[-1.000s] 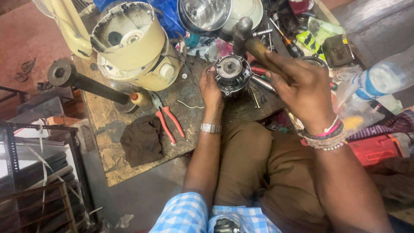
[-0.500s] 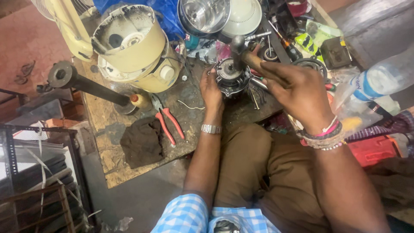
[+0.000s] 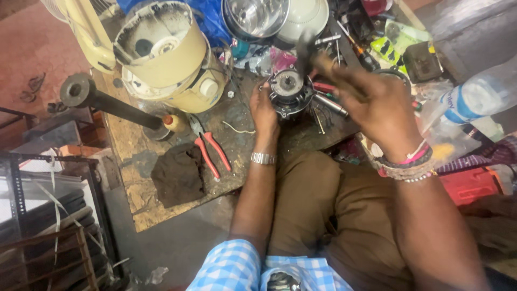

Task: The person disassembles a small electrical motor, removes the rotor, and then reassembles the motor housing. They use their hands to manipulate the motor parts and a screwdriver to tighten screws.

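Motor: upper centre; likely heavy, rigid metal; my left hand grasps its side.
Hammer: clenched in my right hand, blurred.

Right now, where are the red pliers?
In the head view, the red pliers lie on the wooden board, left of the person's left hand. A dark rag sits just beside them, and the cream mixer body stands behind.

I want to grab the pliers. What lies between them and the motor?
In the head view, only a short white wire scrap on the bare board lies between the pliers and the motor.
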